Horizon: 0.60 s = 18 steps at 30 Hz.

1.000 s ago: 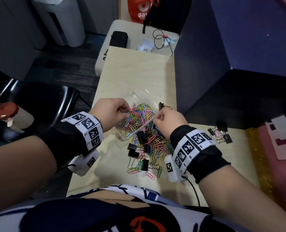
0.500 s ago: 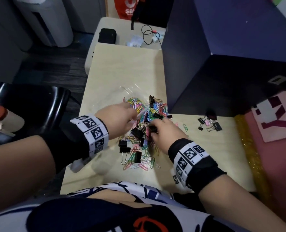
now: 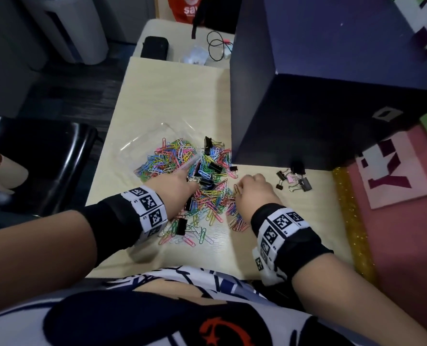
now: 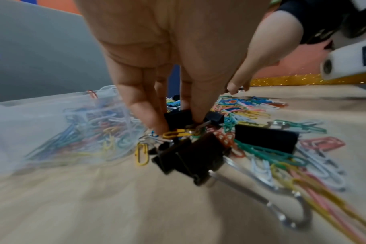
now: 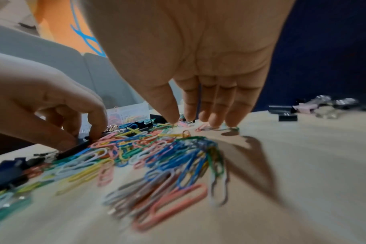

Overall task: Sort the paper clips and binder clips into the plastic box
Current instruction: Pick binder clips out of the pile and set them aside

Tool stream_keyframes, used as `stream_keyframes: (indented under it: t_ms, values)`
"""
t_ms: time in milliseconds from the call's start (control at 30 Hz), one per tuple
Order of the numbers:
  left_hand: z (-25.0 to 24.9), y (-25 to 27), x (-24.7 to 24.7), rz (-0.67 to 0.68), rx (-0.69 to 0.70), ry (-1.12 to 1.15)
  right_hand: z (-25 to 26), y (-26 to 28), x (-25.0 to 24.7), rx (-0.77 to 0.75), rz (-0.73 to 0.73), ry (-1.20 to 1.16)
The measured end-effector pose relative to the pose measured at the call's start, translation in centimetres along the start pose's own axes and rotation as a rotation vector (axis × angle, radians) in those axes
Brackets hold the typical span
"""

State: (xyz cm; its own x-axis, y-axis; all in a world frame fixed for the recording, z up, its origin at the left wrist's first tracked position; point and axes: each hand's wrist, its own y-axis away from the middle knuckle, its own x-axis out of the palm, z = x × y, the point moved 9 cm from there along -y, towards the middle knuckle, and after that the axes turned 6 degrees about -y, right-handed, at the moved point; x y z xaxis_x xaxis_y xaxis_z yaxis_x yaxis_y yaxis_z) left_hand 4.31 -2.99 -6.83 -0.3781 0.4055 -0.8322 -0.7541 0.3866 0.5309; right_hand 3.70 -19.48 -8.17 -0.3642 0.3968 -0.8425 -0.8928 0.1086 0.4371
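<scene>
Left hand (image 3: 180,187) hides its fingers (image 4: 143,107); plastic box (image 3: 157,146) walls barely show.

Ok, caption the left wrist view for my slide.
Left hand pinching a black binder clip amid coloured paper clips.

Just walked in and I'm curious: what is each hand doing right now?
Left hand: fingers pinch a small black metal binder clip in the pile.
Right hand: open, straight fingertips touching coloured wire paper clips, gripping nothing.
</scene>
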Motion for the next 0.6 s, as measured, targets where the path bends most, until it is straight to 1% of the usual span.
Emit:
stream_keyframes:
  t_ms: [67, 133, 200, 233, 367, 467, 600]
  values:
    - [-0.1, -0.1, -0.1, 0.016, -0.012, 0.016, 1.3, -0.7, -1.0, -0.118, -0.009, 0.005]
    - [-0.2, -0.3, 0.3, 0.021, -0.014, 0.055, 2.4, -1.4, -0.9, -0.228, 0.057, 0.030]
    - [-0.3, -0.3, 0.4, 0.004, -0.024, 0.079, 2.8, -1.9, 0.1, -0.288, 0.133, 0.096]
    - [-0.3, -0.3, 0.4, -0.010, -0.030, 0.082, 2.9, -2.1, 0.4, -0.305, 0.133, 0.125]
    - [-0.4, -0.2, -0.5, -0.047, -0.048, 0.077, 2.5, -2.2, 0.4, -0.328, 0.030, 0.143]
    - [-0.3, -0.2, -1.1, -0.056, -0.052, 0.067, 1.6, -2.0, -0.1, -0.327, -0.016, 0.082]
    - [-0.3, -0.2, -2.4, -0.076, -0.046, 0.067, 0.2, -1.8, -1.3, -0.279, -0.063, -0.020]
